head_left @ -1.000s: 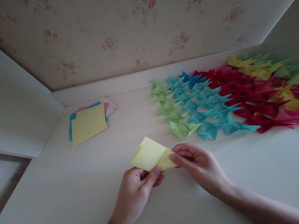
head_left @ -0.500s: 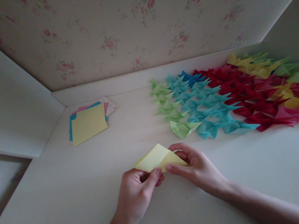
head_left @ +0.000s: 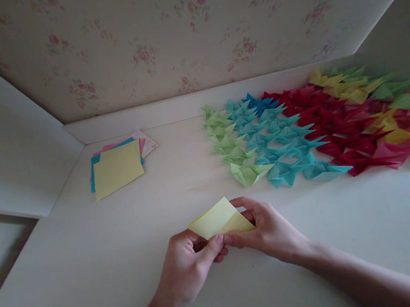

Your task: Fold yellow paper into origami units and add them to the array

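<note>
A folded piece of pale yellow origami paper (head_left: 216,219) is held between my two hands, just above the white table. My left hand (head_left: 192,262) pinches its lower edge, thumb in front and fingers curled behind. From the right side my right hand (head_left: 267,228) grips the same paper, its thumb along the bottom edge and its fingers behind. The two thumb tips nearly meet at the bottom of the paper. Parts of the fingers are hidden behind the paper.
Paper cranes in green, light blue (head_left: 282,137), red (head_left: 338,124) and yellow stand in rows at the back right. A stack of square paper sheets (head_left: 118,170), yellow on top, lies at the left. A flowered wall rises behind the white table (head_left: 92,271).
The right thumb has slid left along the paper's lower edge, close to the left thumb. The folded paper has tilted slightly. The whole view has shifted a little.
</note>
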`<state>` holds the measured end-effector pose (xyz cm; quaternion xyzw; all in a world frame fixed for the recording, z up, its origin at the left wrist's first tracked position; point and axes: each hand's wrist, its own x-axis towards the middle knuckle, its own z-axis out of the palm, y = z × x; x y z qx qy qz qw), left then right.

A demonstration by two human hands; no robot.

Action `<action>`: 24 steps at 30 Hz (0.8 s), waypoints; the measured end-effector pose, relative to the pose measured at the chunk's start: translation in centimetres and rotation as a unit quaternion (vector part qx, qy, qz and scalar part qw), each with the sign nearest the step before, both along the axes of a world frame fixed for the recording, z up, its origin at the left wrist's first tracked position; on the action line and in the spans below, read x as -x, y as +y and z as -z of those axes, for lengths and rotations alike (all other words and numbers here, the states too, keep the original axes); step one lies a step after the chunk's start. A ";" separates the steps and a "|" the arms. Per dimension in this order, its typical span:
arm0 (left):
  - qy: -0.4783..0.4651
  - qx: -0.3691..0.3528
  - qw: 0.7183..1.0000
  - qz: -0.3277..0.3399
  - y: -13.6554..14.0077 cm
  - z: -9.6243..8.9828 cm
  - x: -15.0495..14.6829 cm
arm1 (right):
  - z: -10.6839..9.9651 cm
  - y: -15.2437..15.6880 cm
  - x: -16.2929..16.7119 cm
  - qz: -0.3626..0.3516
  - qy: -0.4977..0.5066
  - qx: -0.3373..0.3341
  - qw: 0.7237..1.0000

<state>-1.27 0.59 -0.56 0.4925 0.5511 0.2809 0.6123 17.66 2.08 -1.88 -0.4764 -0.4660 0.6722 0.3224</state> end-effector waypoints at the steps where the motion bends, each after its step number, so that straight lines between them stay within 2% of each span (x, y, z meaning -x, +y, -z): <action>1: -0.002 0.002 1.000 -0.002 0.0 0.0 0.1 | 0.0 0.1 -0.1 -0.001 -0.001 0.002 1.000; 5: -0.009 -0.001 0.999 -0.046 0.5 0.1 0.5 | -0.1 0.5 -0.9 0.001 0.009 0.022 1.000; 8: -0.018 -0.007 0.993 -0.112 0.9 0.2 1.1 | -0.1 0.8 -1.6 0.038 0.018 0.042 0.998; 10: -0.022 -0.009 0.991 -0.133 1.0 0.2 1.3 | -0.1 1.0 -1.8 0.059 0.017 0.044 0.997; 18: 0.053 -0.061 0.994 -0.078 1.0 0.2 1.4 | -0.2 1.0 -2.0 0.068 -0.022 -0.003 0.997; 24: -0.027 -0.030 0.994 -0.106 0.8 0.0 1.0 | 0.0 0.9 -1.8 0.045 -0.032 -0.044 0.997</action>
